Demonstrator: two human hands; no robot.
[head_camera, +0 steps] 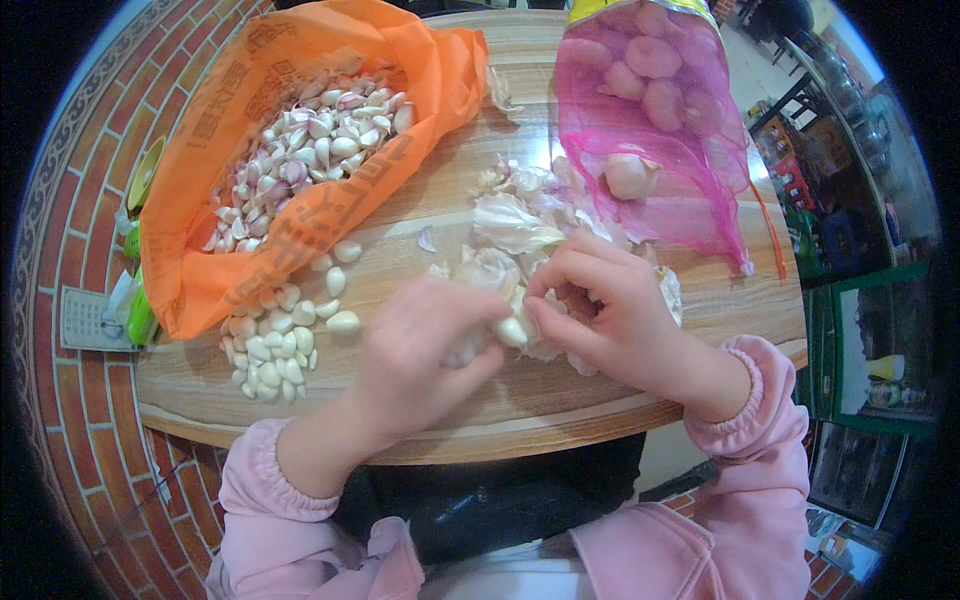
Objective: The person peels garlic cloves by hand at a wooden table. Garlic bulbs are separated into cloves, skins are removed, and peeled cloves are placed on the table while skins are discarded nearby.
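A whitish garlic clove [511, 331] is between my hands, over a pile of papery garlic skins [517, 225]. My left hand [431, 345], blurred, has its fingers and thumb curled around the clove's left side. At the clove's upper right end, the thumb and forefinger of my right hand [615, 300] are pinched together. Whether skin lies between those fingertips is hard to see. Peeled garlic cloves [274, 360] lie heaped on the wooden table [442, 435], left of my left hand. Behind them an orange fabric bag [405, 169] lies open, holding many unpeeled cloves [300, 154].
A pink mesh bag [645, 97] with whole garlic bulbs lies at the back right; one bulb [630, 176] sits near its narrow end. An orange string [769, 229] is at the right edge. A brick-patterned wall [82, 300] borders the left. Green-framed shelving [862, 352] stands right.
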